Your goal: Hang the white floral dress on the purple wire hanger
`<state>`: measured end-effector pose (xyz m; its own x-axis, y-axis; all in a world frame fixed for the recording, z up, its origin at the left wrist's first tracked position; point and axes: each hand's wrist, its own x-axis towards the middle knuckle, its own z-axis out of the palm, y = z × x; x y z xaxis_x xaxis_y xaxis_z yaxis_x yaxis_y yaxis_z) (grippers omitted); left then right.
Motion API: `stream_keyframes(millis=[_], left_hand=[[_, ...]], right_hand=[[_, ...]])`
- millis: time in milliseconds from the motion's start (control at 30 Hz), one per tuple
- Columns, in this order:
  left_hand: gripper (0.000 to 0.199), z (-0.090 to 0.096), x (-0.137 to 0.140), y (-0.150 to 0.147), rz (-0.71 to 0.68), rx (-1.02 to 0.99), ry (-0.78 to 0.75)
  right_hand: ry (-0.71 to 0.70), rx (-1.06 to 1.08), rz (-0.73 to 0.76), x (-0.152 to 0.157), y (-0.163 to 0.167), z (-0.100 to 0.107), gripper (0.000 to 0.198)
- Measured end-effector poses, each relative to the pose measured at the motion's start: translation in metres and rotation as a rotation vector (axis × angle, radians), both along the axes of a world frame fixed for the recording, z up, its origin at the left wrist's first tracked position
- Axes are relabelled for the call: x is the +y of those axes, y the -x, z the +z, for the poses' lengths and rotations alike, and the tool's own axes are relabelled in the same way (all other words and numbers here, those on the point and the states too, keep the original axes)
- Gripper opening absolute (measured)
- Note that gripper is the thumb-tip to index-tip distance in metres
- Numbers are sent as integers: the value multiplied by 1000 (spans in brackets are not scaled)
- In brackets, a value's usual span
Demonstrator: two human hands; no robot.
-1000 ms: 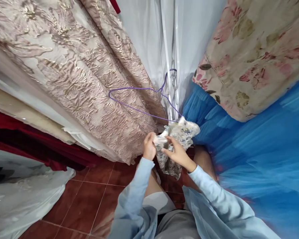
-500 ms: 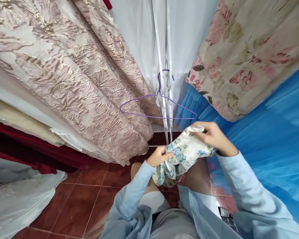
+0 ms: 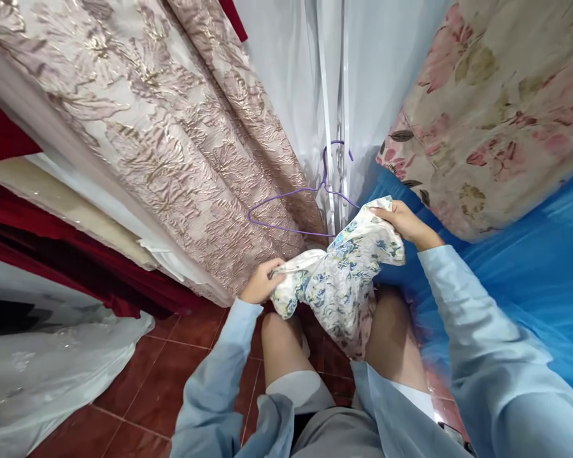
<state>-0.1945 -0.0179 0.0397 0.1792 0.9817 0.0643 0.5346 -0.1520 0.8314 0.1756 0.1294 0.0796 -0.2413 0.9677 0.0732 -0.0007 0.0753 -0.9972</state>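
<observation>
A small white dress with a blue and green floral print point(image 3: 346, 277) is spread between my two hands, its lower part hanging over my knees. My left hand point(image 3: 263, 280) pinches one shoulder of it. The other shoulder is gripped by my right hand point(image 3: 405, 219), held higher and farther out. Just behind the dress hangs a purple hanger point(image 3: 286, 194), its hook at the white vertical strips point(image 3: 331, 121). The right end of the hanger is hidden by the dress.
Pink and gold brocade gowns point(image 3: 172, 146) hang at the left, with dark red fabric point(image 3: 76, 254) and white garments point(image 3: 67, 369) below. On the right hang a floral cloth point(image 3: 496, 114) and blue tulle point(image 3: 520, 280). Reddish tiles point(image 3: 148, 381) cover the floor.
My hands have moved apart, and the bunched floral dress is now opened out between them. My right hand has risen; my left has shifted left. The view has turned slightly left.
</observation>
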Motion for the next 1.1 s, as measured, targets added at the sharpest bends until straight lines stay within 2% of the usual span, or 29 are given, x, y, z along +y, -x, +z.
stream_keyframes(millis=[133,233,333,433,500,600,667,733,800,867,967,1100], left_hand=[[12,3,46,45,94,262,-124],[13,17,92,66,128,354,-277],[13,36,135,69,213,308,-389],[9,55,168,55,281,142,-486],[23,65,179,40,251,1,-570],[53,75,179,16,131,-61,-632],[55,77,171,5,38,36,-592],[49,75,160,-2,-9,178,-550],[41,71,151,-7,8,315,-549],[31,68,144,-10,40,384,-578],[28,69,138,-14,54,348,-639],[22,77,130,-8,200,212,-756]], right_hand=[[89,-5,9,-17,-9,15,50],[89,-48,49,-24,-9,24,51],[89,-30,46,-26,-4,25,54],[114,16,18,-26,-4,20,54],[117,21,24,-25,-7,15,51],[57,-18,78,-21,-7,9,46],[-37,-60,41,-17,-3,5,45],[-172,-158,-118,-17,2,3,43],[-287,-342,-345,-24,6,2,36],[-336,-534,-498,-35,8,4,33],[-373,-636,-590,-50,9,22,47],[-464,-625,-658,-49,17,72,48]])
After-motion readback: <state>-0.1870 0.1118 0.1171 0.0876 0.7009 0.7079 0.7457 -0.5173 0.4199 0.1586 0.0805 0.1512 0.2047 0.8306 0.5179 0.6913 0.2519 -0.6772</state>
